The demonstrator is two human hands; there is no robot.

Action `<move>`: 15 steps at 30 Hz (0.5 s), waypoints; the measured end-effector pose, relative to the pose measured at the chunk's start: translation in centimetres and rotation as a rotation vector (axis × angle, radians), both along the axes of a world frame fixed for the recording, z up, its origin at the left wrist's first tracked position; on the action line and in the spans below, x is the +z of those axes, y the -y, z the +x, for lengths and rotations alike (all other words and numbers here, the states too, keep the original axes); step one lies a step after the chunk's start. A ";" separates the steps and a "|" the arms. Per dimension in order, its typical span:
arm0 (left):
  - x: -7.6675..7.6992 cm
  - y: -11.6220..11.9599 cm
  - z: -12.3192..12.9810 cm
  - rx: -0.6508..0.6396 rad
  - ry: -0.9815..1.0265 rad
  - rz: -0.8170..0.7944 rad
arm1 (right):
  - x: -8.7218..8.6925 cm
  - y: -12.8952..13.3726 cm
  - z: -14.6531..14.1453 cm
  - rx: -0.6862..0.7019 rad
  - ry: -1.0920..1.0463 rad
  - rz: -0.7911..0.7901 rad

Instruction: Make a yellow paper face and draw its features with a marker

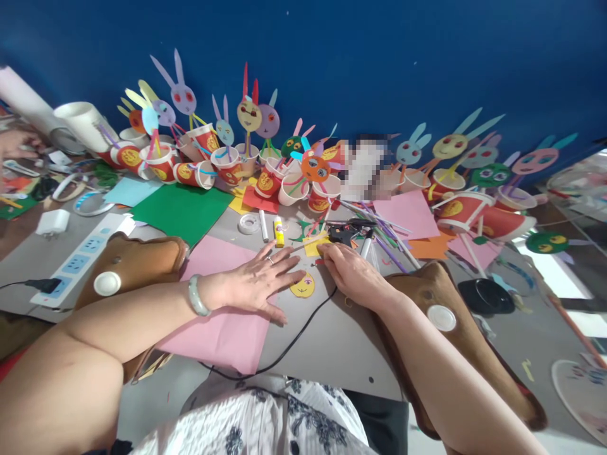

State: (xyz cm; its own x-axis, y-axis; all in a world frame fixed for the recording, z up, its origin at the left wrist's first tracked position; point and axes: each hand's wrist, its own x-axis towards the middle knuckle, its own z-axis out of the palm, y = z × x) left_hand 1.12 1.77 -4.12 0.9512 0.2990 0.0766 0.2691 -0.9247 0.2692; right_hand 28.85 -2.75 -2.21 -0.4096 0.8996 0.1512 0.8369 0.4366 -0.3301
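My left hand (258, 278) lies palm down with its fingers spread, over the right edge of a pink paper sheet (213, 344). Its fingertips come close to a small round yellow paper face (302, 285) with a drawn eye and mouth. My right hand (353, 275) is closed, its curled fingers pointing down at the table just right of the face; what they hold, if anything, is hidden. Directly beyond it are a yellow paper scrap (313, 246) and a black glue gun (344, 234). A yellow glue stick (279, 232) stands past my left fingers.
Red paper cups (161, 165) with paper rabbit heads line the blue wall. Brown cushions (429, 303) flank my arms. A black cable (303, 332) crosses the front. Left are a power strip (80, 259) and green paper (183, 208); right, a black mouse (486, 296). Another person's hand (19, 144) shows far left.
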 end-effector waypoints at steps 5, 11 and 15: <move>0.4 0.8 -0.2 -0.101 0.037 -0.021 | 0.0 0.0 0.1 -0.057 -0.073 0.015; 1.2 0.8 -0.2 -0.150 0.006 -0.003 | 0.5 0.2 -0.5 -0.123 -0.210 -0.021; 1.7 1.3 -0.3 -0.164 0.001 -0.011 | 0.6 0.5 -1.1 -0.171 -0.282 -0.077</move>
